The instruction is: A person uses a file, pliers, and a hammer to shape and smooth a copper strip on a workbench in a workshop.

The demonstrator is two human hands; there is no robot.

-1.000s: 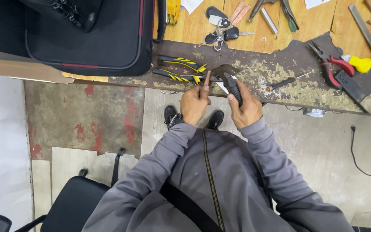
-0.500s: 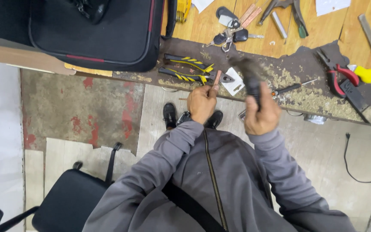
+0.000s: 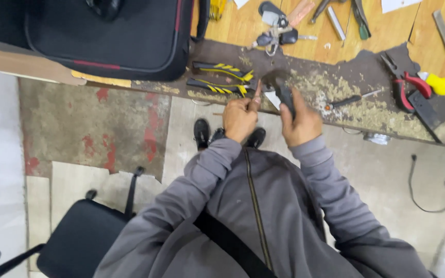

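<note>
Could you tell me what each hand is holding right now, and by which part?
Right hand grips a dark hammer-like tool by its black handle; left hand pinches a small brown wooden piece at its lower end.

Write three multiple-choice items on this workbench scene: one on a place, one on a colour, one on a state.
1. Where does the black bag lie?
A. bench's left end
B. on the chair
C. on the floor

2. What colour are the handles of the pliers at the right?
A. blue
B. red
C. green

3. What is the right hand doing?
A. resting open
B. gripping a dark tool
C. holding keys

Answers: 1 A, it sits on the bench top at left. 2 B, red grips show. 3 B, fingers wrap the tool.
</note>
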